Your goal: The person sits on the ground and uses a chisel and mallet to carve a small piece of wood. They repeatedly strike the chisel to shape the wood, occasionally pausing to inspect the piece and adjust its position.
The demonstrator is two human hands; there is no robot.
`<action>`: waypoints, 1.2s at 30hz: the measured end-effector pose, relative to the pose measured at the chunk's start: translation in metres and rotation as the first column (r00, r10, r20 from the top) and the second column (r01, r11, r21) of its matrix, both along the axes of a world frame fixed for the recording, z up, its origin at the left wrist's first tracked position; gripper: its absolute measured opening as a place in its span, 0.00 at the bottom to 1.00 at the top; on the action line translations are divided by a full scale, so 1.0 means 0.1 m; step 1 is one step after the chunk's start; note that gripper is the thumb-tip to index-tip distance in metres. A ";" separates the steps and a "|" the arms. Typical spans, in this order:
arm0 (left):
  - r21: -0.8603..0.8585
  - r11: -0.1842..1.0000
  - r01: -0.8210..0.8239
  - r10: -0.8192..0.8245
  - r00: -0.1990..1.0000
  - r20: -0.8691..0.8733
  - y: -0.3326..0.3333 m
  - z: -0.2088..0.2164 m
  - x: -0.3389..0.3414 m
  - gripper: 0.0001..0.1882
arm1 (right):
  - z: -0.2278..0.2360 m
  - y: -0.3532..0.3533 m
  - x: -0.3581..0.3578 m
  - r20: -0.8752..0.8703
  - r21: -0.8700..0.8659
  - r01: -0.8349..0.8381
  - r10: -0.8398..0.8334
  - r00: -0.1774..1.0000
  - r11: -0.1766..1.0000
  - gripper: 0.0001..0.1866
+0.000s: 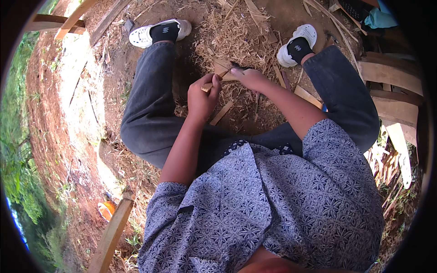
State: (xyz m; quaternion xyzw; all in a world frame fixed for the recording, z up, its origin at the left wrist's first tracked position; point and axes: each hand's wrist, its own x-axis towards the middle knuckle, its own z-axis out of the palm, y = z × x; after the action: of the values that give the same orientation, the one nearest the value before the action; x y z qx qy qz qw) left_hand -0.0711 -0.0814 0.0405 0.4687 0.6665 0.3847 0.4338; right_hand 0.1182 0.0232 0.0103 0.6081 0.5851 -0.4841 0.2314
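Note:
My left hand [201, 98] is closed around a small pale wooden piece [207, 87], whose end sticks out beside the thumb. Close to its right, my right hand [251, 80] is closed too, its fingertips almost meeting the left hand's. A thin dark edge shows between the two hands, too small to name, and what my right fingers grip is hidden. Just beyond them lies a flat light-brown wooden piece [221, 67] over the shavings. Both hands are held low between my spread legs.
Wood shavings [236, 38] cover the brown soil between my white shoes. Stacked boards [391, 77] stand at the right. At the lower left a wooden post [111, 236] rises near an orange object [106, 210]. A blue-green cloth [380, 19] is at the upper right.

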 end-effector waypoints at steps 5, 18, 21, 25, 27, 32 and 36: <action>0.066 0.993 0.100 -0.094 0.992 -0.088 0.03 0.02 0.01 0.11 | -0.61 -0.04 0.16 -0.046 0.290 -0.074 0.091 0.995 0.954 0.48; 0.086 0.987 0.135 -0.127 0.987 -0.095 0.02 0.04 -0.02 0.10 | -0.34 0.00 0.15 -0.050 0.133 -0.070 0.078 0.996 0.989 0.50; 0.142 0.976 0.164 -0.146 0.981 -0.129 0.03 0.02 -0.01 0.10 | -0.44 0.00 0.13 0.006 0.171 -0.127 0.128 0.992 0.977 0.49; 0.144 0.969 0.201 -0.171 0.966 -0.195 0.00 0.05 0.03 0.09 | -0.54 0.04 0.18 0.100 0.122 -0.091 0.079 0.992 0.988 0.48; 0.145 0.968 0.203 -0.172 0.964 -0.201 0.01 0.07 0.03 0.09 | -0.81 -0.02 0.28 0.084 0.234 -0.095 0.077 0.993 0.968 0.48; 0.076 0.995 0.060 -0.056 0.997 -0.051 0.00 0.06 0.00 0.12 | -0.58 0.02 0.21 0.049 0.071 0.038 -0.041 0.998 0.997 0.47; 0.063 0.998 0.031 -0.031 0.999 -0.010 0.00 -0.03 -0.03 0.14 | -0.31 0.01 0.11 -0.044 0.034 0.081 -0.080 0.996 0.996 0.47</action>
State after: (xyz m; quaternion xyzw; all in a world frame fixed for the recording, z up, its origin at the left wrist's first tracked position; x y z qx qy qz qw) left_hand -0.0736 -0.0818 0.0372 0.4941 0.6486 0.3966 0.4217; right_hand 0.1287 0.0245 -0.0202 0.6247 0.5736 -0.4954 0.1883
